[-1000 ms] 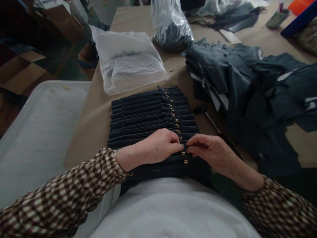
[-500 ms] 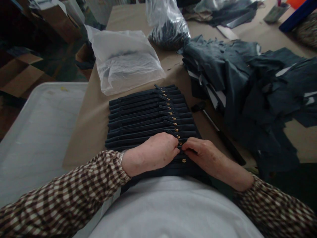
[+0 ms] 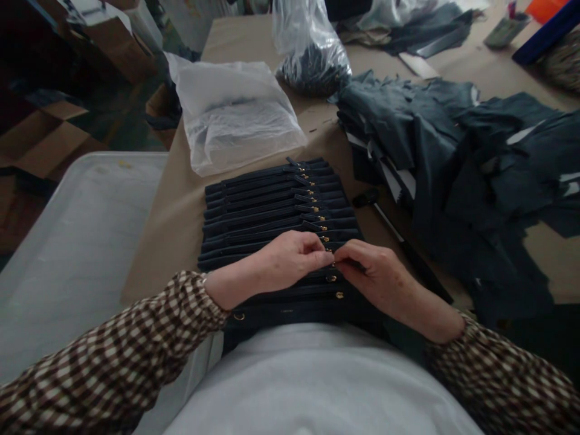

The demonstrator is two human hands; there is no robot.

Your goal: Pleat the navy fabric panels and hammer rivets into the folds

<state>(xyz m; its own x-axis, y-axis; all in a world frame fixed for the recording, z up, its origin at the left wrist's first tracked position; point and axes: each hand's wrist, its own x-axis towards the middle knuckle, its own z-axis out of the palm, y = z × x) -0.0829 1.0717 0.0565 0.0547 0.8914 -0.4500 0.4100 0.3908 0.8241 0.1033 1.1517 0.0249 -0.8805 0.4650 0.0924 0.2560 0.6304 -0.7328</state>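
Observation:
A row of dark blue zippered pouches [image 3: 254,208] lies overlapped on the table, each showing a gold zipper slider [image 3: 339,295] near its right end. The farther sliders carry dark strip pulls [image 3: 310,226]. Over the nearer pouches, my left hand [image 3: 287,257] reaches in with thumb and forefinger pinched. My right hand [image 3: 378,272] meets it from the right, also in a pinch. Both sets of fingertips close on a small zipper pull at one slider, mostly hidden by the fingers. The closest pouch shows a gold ring [image 3: 238,316] at its left.
Behind the pouches lies a translucent plastic bag [image 3: 244,121], with a filled clear bag [image 3: 315,66] beyond it. Dark fabric pieces [image 3: 435,133] are heaped at right, beside a black-handled tool [image 3: 419,263]. A white plastic-covered surface [image 3: 77,241] adjoins the table at left.
My left hand has turned, its thumb now pointing right to the right fingertips. Both hands have shifted slightly up. More of the nearest pouches shows below them.

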